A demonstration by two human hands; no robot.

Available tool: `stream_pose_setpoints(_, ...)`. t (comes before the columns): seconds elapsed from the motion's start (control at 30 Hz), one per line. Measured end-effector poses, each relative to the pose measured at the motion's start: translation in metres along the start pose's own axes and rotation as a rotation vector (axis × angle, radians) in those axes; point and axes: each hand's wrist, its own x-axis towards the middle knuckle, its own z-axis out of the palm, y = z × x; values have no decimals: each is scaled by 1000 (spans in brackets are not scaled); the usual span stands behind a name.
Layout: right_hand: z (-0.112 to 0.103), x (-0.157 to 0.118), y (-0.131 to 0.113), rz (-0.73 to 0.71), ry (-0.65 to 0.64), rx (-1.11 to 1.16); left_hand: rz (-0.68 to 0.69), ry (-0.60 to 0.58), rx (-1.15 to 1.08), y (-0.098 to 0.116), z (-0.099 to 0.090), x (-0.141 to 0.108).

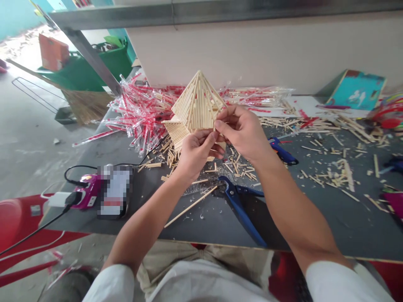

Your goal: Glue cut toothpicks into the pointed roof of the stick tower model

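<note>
A small house-like model of pale wooden sticks [201, 105], with a pointed roof, is held up above the grey table. My left hand [200, 153] is closed on its lower edge, thumb and fingers pressed together. Fingers of my right hand [237, 130] pinch the model's right lower corner, close to the left fingertips. Whether a separate small stick lies between the fingers cannot be made out. Below the hands, blue-handled cutters [241, 209] lie beside a long thin stick [190, 206]. Short cut pieces [170, 153] are scattered under the model.
Red-and-clear plastic wrappers [145, 109] pile up behind on the left of the table [189, 226]. A phone [115, 193] and purple power adapter [88, 191] with cables sit at the left. A blue glue gun [281, 151] and loose sticks [355, 128] lie right.
</note>
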Motion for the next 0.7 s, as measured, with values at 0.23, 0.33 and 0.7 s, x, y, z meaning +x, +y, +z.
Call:
stream_pose_setpoints(0.23, 0, 0, 1, -14, -6, -6, -16, 20, 47, 0, -1, 0)
stream_pose_setpoints(0.33, 1, -1, 0, 3, 6, 21, -34, 17, 20, 1, -1, 1)
stream_pose_setpoints(0.7, -3, -1, -5, 28, 15, 5, -140, -32, -141, 6, -4, 3)
